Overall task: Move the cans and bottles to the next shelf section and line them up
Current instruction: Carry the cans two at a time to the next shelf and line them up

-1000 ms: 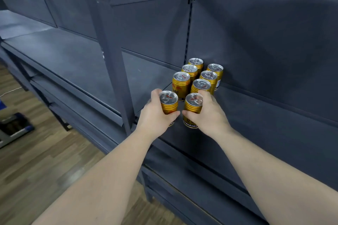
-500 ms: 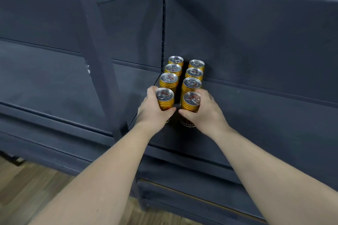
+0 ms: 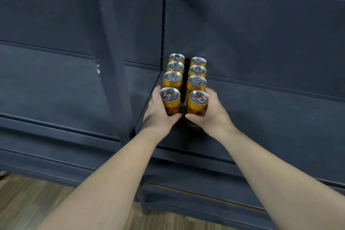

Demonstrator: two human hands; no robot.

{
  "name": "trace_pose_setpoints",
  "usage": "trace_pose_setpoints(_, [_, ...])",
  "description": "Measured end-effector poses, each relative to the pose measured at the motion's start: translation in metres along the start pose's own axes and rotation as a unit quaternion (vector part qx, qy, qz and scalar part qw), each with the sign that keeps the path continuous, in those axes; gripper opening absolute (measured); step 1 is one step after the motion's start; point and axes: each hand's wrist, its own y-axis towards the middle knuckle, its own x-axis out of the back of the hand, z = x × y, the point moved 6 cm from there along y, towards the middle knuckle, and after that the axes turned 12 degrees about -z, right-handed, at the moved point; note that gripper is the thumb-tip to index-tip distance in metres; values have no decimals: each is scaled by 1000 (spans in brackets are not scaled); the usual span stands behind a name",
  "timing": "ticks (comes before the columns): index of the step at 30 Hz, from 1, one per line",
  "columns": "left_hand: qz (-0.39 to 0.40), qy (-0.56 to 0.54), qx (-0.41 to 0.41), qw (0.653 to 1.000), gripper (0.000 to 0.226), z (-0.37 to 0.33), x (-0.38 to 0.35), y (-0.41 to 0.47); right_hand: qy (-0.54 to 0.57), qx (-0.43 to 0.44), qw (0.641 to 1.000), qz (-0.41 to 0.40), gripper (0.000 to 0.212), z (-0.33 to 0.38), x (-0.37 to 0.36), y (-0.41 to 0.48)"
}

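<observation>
Eight gold drink cans [image 3: 173,79] stand in two files of four at the left end of the right-hand shelf section [image 3: 270,117], running from its near edge back toward the rear panel [image 3: 252,33]. We judge the step in hand to be seating the two nearest cans at the head of those files. The left grip [image 3: 158,117] is wrapped round the near left can [image 3: 170,100], thumb across its front. The right grip [image 3: 211,115] curls likewise round the near right can [image 3: 198,103]. Whether their bases are down on the shelf we cannot tell. To finish well, we should keep both cans upright, press each back until it touches the can behind, match the gap between the files, then let go without twisting. The shelving is dark grey metal. The left section [image 3: 56,89] lies beyond an upright post [image 3: 115,80], and wood-look floor [image 3: 28,201] shows below.
</observation>
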Motion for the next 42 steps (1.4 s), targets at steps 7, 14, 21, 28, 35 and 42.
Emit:
trace_pose_setpoints(7, [-10, 70, -7, 997, 91, 5, 3, -2, -9, -18, 1000, -1, 94, 0, 3, -5])
trace_pose_setpoints(14, [-5, 49, 6, 999, 86, 3, 2, 0, -29, -22, 999, 2, 88, 0, 1, -2])
trace_pose_setpoints(21, [9, 17, 30, 999, 78, 3, 1, 5, -6, -41, 999, 11, 84, 0, 0, 1])
trace_pose_setpoints(28, [12, -2, 30, 999, 82, 1, -1, 5, -11, -60, 998, 2, 88, -3, -2, 0])
trace_pose_setpoints(35, [8, -14, 32, 999, 76, -3, 1, 9, -23, -56, 998, -11, 80, -3, -4, 1])
trace_pose_setpoints(42, [23, -32, 32, 999, 77, -4, -2, 12, -28, -57, 998, -14, 80, -3, -9, 5])
